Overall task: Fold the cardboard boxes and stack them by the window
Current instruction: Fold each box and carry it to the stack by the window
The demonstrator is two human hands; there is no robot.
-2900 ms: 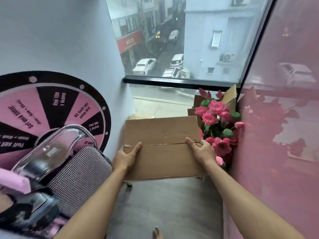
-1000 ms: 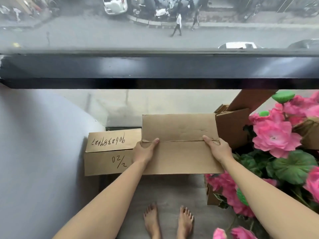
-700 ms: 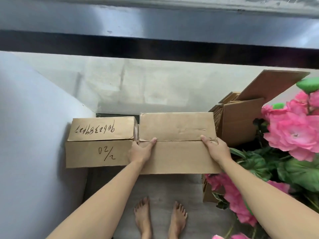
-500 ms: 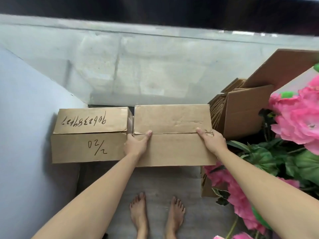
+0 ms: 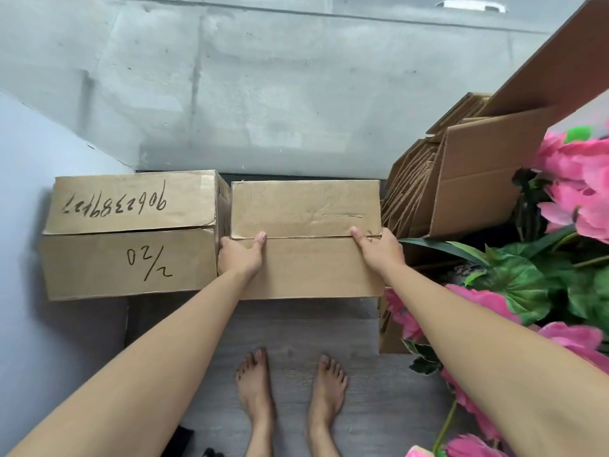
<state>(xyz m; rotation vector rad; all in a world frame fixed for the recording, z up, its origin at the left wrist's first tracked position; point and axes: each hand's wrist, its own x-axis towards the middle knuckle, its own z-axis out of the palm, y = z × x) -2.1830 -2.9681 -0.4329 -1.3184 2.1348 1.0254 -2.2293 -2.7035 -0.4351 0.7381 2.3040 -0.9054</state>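
Two hands hold the closed cardboard box by its sides: the left hand wraps the left edge with its thumb lying on the top seam, and the right hand does the same at the right edge, each grip clamped on the box. It is plain brown, its two top flaps meeting in a straight seam across the middle, with a faint crease and a short dark mark on the far flap. It sits low by the window wall, just beside a second box on the left that carries handwritten digits and "02/2"; their near sides look almost touching, with the left hand squeezed into the narrow gap. On the right, a stack of flat cardboard leans close to the box's far corner, and pink flowers with green leaves crowd the right arm. Behind the box, grey floor lies open around two bare feet.
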